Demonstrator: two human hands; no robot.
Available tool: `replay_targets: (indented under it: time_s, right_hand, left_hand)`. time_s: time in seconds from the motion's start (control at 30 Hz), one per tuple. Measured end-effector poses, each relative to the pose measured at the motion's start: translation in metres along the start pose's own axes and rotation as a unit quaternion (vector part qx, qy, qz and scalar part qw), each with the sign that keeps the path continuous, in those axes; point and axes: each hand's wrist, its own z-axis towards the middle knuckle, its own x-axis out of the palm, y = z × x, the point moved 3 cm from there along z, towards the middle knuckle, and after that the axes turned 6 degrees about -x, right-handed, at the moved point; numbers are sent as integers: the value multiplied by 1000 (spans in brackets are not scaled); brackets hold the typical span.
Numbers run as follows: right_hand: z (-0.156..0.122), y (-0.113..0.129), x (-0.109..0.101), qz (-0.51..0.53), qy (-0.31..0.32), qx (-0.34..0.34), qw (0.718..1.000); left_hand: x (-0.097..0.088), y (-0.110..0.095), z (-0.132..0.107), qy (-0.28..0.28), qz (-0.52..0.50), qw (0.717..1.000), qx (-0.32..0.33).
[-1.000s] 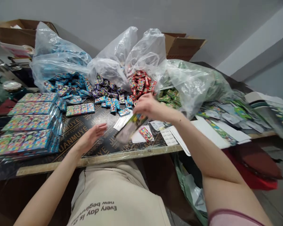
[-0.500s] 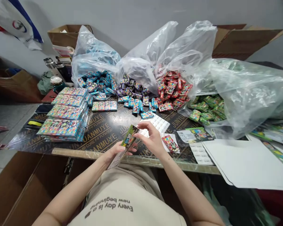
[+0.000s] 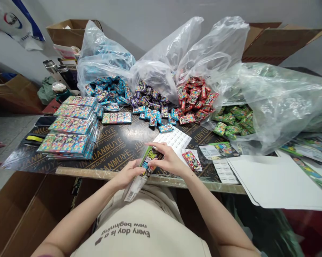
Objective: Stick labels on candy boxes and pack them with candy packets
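Observation:
A long printed packaging bag (image 3: 149, 160), green and black with a pale barcode end, is held tilted over the table's front edge. My left hand (image 3: 128, 174) is closed around its left side, with the thumb on the front. At the bag's upper end my right hand (image 3: 168, 159) grips the right edge, thumb on the printed face and fingers at the top. What is inside the bag cannot be seen. Just beyond my hands lies a white sticker sheet (image 3: 174, 138). A red candy packet (image 3: 191, 160) rests right of my right hand.
Stacked finished-looking packs (image 3: 67, 141) stand at left. Clear plastic bags hold blue packets (image 3: 115, 89), purple packets (image 3: 147, 94), red packets (image 3: 195, 96) and green packets (image 3: 237, 119) along the back. White sheets (image 3: 278, 182) and another printed bag (image 3: 218, 150) lie at right.
The bag has turned so more of its printed front and barcode end faces me. My right hand has come lower onto the bag, its fingers now across the top. The view has shifted slightly.

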Motion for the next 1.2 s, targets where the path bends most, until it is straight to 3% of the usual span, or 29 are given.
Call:
replay_targets:
  time_s: [0.07, 0.17, 0.23, 0.3, 0.4, 0.5, 0.6, 0.73, 0.83, 1.0, 1.2]
  right_hand:
    - [-1, -6, 3, 12, -85, 16, 996]
    - [-7, -23, 14, 89, -236, 73, 965]
    - [-12, -33, 25, 145, -266, 110, 947]
    - [-17, -36, 31, 139, -293, 122, 938]
    - [-19, -26, 22, 70, -329, 66, 939]
    - [-8, -8, 9, 41, -229, -16, 972]
    - [0, 6, -1, 15, -129, -58, 990]
    - [5, 17, -1, 78, 36, -58, 995]
    - [6, 21, 1, 109, 138, -45, 983]
    - [8, 20, 1, 70, 151, -43, 985]
    - [14, 14, 8, 94, 59, -27, 993]
  left_hand:
    - [-3, 5, 2, -46, -8, 999, -12]
    - [-8, 8, 5, -107, -44, 993, -37]
    - [-11, 5, 4, -124, -52, 990, -36]
    - [-12, -2, 2, -115, -33, 993, -11]
    - [-10, -11, -1, -50, 23, 998, 21]
    - [-6, -14, -2, 15, 55, 998, 20]
    - [-4, -14, -2, 39, 49, 998, 20]
    - [-2, -13, -3, 94, 41, 994, 22]
    - [-7, -10, -6, 84, 66, 994, 9]
    - [-13, -5, -9, 28, 139, 990, 1]
    - [-9, -5, -8, -8, 113, 994, -1]
